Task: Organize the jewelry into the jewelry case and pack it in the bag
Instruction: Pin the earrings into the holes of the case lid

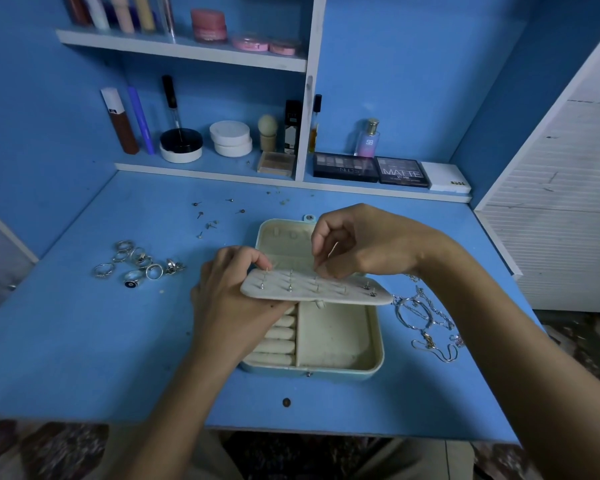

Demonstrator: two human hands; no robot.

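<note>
A pale blue jewelry case [340, 370] with a cream lining lies open in the middle of the blue desk. My left hand [234, 299] grips the left end of its cream earring flap [326, 292], holding it raised and level over the case. Several stud earrings stick through the flap. My right hand [357, 244] pinches a small stud at the flap's far edge, fingertips touching the flap. A heap of silver rings [139, 263] lies to the left. Loose stud earrings [208, 216] are scattered behind the case. Silver chains and bracelets [426, 320] lie to the right. No bag is in view.
Behind the desk a low shelf [201, 168] holds makeup: eyeshadow palettes [371, 169], a perfume bottle [368, 138], white jars [230, 138] and tubes. A higher shelf carries pink pots and bottles. A white slatted door [561, 202] stands at the right. The desk's front edge [326, 433] is near me.
</note>
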